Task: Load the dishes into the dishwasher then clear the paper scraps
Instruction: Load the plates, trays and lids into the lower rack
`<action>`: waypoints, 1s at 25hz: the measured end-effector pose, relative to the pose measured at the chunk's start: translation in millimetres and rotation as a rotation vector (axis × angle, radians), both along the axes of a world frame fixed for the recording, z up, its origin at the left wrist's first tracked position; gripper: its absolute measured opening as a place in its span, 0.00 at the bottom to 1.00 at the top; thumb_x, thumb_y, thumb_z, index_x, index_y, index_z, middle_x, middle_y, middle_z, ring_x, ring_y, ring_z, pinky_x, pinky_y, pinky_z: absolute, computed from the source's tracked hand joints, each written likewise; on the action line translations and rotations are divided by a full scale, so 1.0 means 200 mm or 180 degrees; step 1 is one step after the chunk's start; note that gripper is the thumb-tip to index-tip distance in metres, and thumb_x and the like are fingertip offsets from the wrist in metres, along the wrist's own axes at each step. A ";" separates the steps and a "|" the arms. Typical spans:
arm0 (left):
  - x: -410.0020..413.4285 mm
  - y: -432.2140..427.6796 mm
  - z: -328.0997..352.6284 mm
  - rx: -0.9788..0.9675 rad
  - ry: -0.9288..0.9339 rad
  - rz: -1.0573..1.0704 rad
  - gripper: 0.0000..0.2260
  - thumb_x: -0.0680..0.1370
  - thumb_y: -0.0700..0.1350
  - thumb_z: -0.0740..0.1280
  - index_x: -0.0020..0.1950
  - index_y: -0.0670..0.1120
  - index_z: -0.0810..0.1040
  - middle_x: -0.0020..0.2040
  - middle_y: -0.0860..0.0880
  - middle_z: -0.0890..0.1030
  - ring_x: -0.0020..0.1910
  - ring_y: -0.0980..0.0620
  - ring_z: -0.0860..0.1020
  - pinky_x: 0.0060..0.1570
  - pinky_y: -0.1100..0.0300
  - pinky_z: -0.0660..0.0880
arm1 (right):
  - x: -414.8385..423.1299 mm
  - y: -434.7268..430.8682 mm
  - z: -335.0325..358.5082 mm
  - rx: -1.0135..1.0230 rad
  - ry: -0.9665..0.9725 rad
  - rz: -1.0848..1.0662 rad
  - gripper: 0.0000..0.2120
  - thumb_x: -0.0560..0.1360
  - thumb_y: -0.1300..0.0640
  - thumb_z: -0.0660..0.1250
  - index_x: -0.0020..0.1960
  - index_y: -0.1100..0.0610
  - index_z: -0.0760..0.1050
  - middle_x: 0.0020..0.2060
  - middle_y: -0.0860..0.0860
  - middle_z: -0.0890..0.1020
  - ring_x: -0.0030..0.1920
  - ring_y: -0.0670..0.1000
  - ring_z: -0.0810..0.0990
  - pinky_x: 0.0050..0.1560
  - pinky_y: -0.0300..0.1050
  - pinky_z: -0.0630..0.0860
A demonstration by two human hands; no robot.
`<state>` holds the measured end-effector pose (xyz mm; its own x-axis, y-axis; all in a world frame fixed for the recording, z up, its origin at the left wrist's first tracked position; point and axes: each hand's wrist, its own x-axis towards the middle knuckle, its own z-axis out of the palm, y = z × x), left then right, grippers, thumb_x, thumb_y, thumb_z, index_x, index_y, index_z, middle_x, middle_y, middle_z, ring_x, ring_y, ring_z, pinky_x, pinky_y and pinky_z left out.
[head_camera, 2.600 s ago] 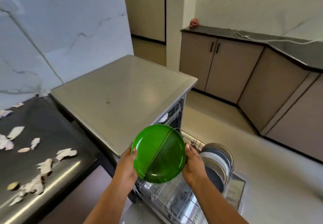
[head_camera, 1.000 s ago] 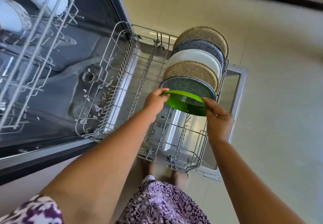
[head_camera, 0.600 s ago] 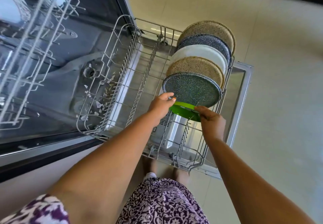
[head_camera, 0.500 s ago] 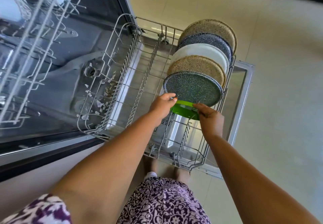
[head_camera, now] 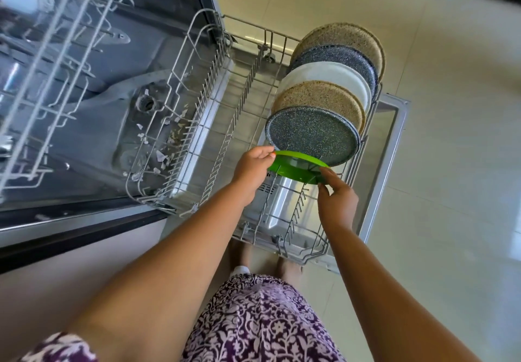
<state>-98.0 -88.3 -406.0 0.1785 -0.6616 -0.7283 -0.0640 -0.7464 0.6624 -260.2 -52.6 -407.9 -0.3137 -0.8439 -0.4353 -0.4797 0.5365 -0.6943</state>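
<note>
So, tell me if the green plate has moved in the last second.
Yes: the green plate has dropped lower against the dark speckled plate, down into the lower rack.

The green plate stands nearly on edge in the lower rack, just before the dark speckled plate.

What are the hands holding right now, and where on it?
The green plate, by its rim: the left hand grips the left edge and the right hand holds the right edge.
</note>
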 end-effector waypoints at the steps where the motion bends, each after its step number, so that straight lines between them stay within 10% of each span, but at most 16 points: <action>1: 0.00 0.03 0.03 0.0005 -0.0001 0.0045 0.14 0.79 0.40 0.62 0.64 0.44 0.75 0.63 0.48 0.77 0.61 0.49 0.75 0.64 0.51 0.71 | 0.01 0.02 0.02 0.0034 0.0009 -0.0051 0.18 0.74 0.68 0.64 0.60 0.55 0.78 0.60 0.52 0.79 0.56 0.49 0.77 0.64 0.45 0.71; 8: -0.01 0.25 0.35 0.0024 0.0012 0.0288 0.09 0.79 0.41 0.62 0.58 0.47 0.77 0.55 0.48 0.80 0.50 0.49 0.78 0.53 0.49 0.76 | 0.08 0.08 0.34 0.0092 -0.0076 0.0050 0.16 0.75 0.63 0.66 0.60 0.50 0.78 0.39 0.55 0.83 0.29 0.48 0.70 0.30 0.31 0.67; 11: 0.04 0.36 0.60 -0.0074 0.0098 0.0363 0.08 0.79 0.41 0.62 0.48 0.54 0.78 0.49 0.49 0.81 0.46 0.48 0.77 0.50 0.48 0.75 | 0.12 0.11 0.60 -0.0058 -0.0260 0.0222 0.15 0.74 0.63 0.67 0.59 0.51 0.79 0.37 0.55 0.82 0.35 0.54 0.79 0.35 0.37 0.70; 15: 0.13 0.54 0.98 -0.0304 0.0197 0.0312 0.08 0.79 0.42 0.63 0.46 0.55 0.78 0.46 0.49 0.80 0.44 0.48 0.77 0.50 0.53 0.74 | 0.17 0.17 0.98 -0.0317 -0.0701 0.0458 0.13 0.74 0.62 0.68 0.56 0.51 0.81 0.44 0.46 0.83 0.40 0.37 0.78 0.49 0.38 0.74; 25: 0.53 0.94 1.78 -0.1033 -0.0009 0.1670 0.05 0.79 0.38 0.63 0.49 0.45 0.78 0.47 0.46 0.79 0.43 0.51 0.77 0.39 0.65 0.73 | 0.62 0.19 1.73 -0.0748 -0.1618 0.1786 0.10 0.74 0.63 0.67 0.50 0.50 0.81 0.42 0.50 0.85 0.42 0.50 0.83 0.46 0.47 0.80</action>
<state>7.1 98.8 -49.6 0.5419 -0.6729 -0.5035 0.2549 -0.4393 0.8614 -136.3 -14.2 -61.2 0.3754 -0.9046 -0.2020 -0.2290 0.1207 -0.9659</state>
